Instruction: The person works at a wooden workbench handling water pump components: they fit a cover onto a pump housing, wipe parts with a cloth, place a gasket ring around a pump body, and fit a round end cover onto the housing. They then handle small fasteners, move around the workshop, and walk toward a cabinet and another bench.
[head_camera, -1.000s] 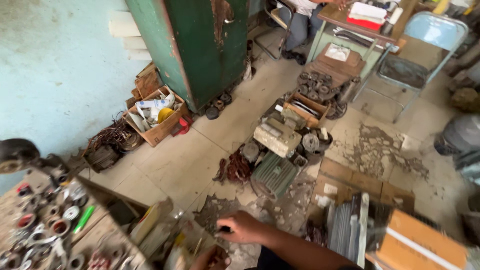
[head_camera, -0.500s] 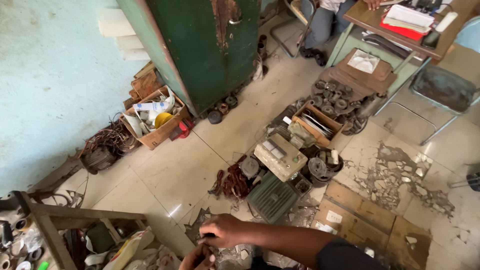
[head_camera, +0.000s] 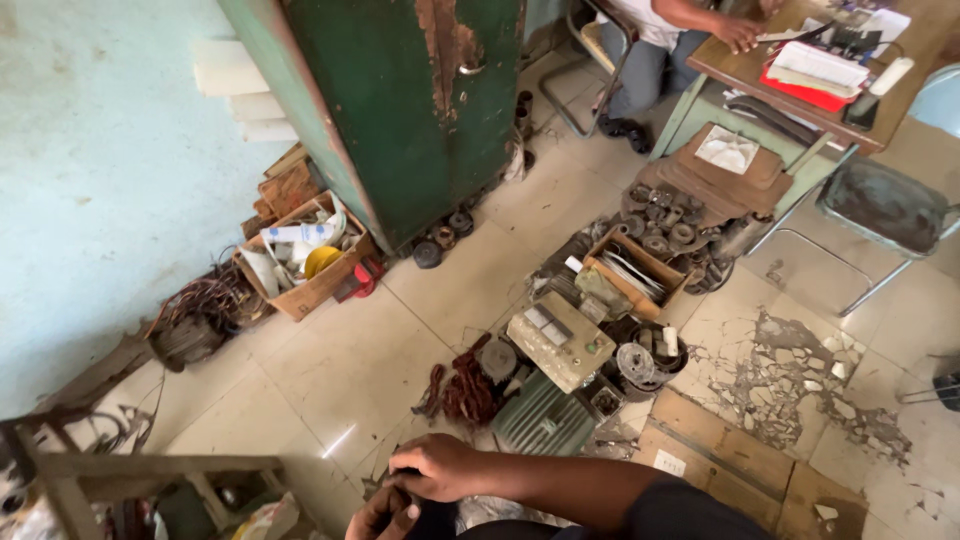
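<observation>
Right hand (head_camera: 440, 467) curled over a small dark object (head_camera: 432, 515), fingers bent; left hand (head_camera: 383, 517) cupped beneath at the bottom edge, touching the same object, grip on it impossible to tell. Below: pale tiled floor (head_camera: 370, 350), cracked on the right. Beyond: rusty green cabinet (head_camera: 400, 110), cardboard box (head_camera: 305, 260) of scraps, beige metal unit (head_camera: 560, 340), ribbed green motor (head_camera: 545, 420).

Cracked tiled floor (head_camera: 400, 330) carries a cardboard box (head_camera: 305, 265), finned motor (head_camera: 545, 420), copper coils (head_camera: 465, 390).
</observation>
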